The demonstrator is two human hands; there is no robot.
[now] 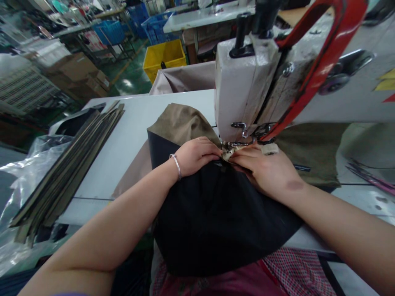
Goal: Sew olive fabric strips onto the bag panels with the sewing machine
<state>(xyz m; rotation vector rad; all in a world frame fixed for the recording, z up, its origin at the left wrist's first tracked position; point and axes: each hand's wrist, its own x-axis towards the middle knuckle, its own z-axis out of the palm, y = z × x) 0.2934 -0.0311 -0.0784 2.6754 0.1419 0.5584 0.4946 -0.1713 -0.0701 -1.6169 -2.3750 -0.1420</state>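
At the center of the frame, the black and olive fabric [216, 213] is best kept flat at the needle, pressed lightly by the left hand [196, 156] and right hand [268, 168]; whether either grip is pinching cannot be told.

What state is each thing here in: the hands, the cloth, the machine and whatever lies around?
Left hand: resting on the cloth, fingers near the needle area
Right hand: laid over the cloth's edge
Black and olive cloth: gathered in folds
Sewing machine: upright; running or stopped, cannot tell
Fabric strips: loosely stacked lengthwise
Clear plastic: crumpled
Yellow bin: upright, open-topped
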